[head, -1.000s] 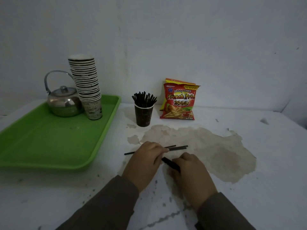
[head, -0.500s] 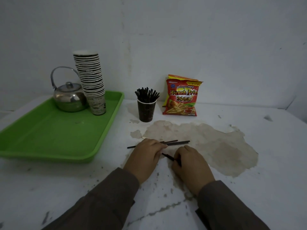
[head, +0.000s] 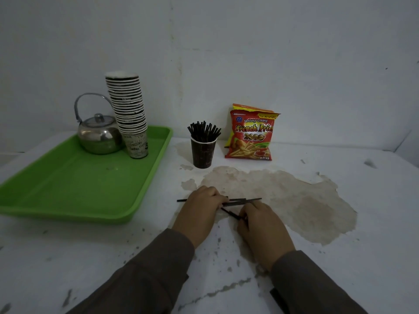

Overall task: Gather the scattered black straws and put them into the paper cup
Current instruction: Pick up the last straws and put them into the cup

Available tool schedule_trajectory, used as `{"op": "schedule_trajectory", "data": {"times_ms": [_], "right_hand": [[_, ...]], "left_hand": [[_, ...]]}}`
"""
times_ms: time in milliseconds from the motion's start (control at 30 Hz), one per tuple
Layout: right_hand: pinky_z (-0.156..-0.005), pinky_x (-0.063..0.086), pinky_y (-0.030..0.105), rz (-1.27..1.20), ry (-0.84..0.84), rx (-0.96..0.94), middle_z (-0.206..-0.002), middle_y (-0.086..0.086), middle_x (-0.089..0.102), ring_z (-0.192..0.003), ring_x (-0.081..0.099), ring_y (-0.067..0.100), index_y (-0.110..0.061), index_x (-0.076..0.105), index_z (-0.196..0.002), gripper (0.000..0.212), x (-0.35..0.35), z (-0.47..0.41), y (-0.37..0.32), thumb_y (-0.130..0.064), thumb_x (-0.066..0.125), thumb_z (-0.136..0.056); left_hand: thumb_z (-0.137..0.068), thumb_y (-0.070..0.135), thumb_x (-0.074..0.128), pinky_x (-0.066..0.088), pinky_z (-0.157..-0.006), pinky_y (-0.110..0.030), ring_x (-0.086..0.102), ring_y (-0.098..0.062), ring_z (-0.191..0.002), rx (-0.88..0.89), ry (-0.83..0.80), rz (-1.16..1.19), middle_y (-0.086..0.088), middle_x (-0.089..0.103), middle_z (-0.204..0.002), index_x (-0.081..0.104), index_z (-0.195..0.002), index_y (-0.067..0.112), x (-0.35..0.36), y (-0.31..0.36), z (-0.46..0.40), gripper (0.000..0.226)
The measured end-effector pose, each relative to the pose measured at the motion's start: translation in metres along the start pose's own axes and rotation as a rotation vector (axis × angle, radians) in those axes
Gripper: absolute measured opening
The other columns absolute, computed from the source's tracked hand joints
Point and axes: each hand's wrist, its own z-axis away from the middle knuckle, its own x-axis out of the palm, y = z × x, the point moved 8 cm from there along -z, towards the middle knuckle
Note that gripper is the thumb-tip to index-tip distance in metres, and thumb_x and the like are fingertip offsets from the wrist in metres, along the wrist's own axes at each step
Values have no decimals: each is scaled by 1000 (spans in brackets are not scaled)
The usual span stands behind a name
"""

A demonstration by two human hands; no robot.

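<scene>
A dark paper cup [head: 203, 153] stands on the white table behind my hands, with several black straws [head: 204, 130] sticking up out of it. A few loose black straws [head: 240, 201] lie flat on the table between my hands. My left hand [head: 199, 211] rests over their left part with its fingers curled onto them; one end pokes out to its left. My right hand [head: 260, 225] pinches a short slanted black straw [head: 230, 213] near its right end.
A green tray [head: 74, 184] at the left holds a steel kettle [head: 98, 134] and a tall stack of paper cups [head: 129, 114]. A red snack bag [head: 250, 134] leans on the wall behind. A brown patch [head: 294, 196] marks the table at the right.
The view has tilted up a little. My hands have stayed on the loose straws, and the right hand has drawn its slanted straw closer to the others.
</scene>
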Motion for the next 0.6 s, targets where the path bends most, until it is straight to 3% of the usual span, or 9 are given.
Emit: {"op": "schedule_trajectory", "data": {"times_ms": [200,367,500,600], "right_hand": [[-79,42,25,-91,-12,82,-102,3,56,-89,50,16,-15,57,-96,15,-6,1,11,-22,45,-91],[-58,39,18,-413,72,186,-85,-2,57,-69,50,8,-18,50,-91,6,-27,5,35,-18,44,-93],[-59,41,24,-769,215,275,-72,0,66,-64,54,16,-16,55,-96,12,-47,9,50,-12,44,-93],[-59,43,23,-890,180,288,-77,2,70,-64,54,14,-17,60,-103,18,-44,9,48,-8,48,-91]], "left_hand": [[-89,4,50,37,-85,-27,49,-24,-102,-7,-77,27,-10,59,-106,57,-122,14,4,-6,-1,35],[-93,8,44,35,-84,-27,48,-24,-103,15,-116,-83,-10,57,-110,53,-125,15,4,-1,0,34],[-92,8,43,36,-83,-29,49,-24,-101,51,-108,-136,-9,56,-108,57,-117,12,3,6,1,29],[-91,7,44,38,-84,-29,47,-22,-100,51,-102,-121,-9,54,-109,57,-109,10,3,7,2,23]]}}
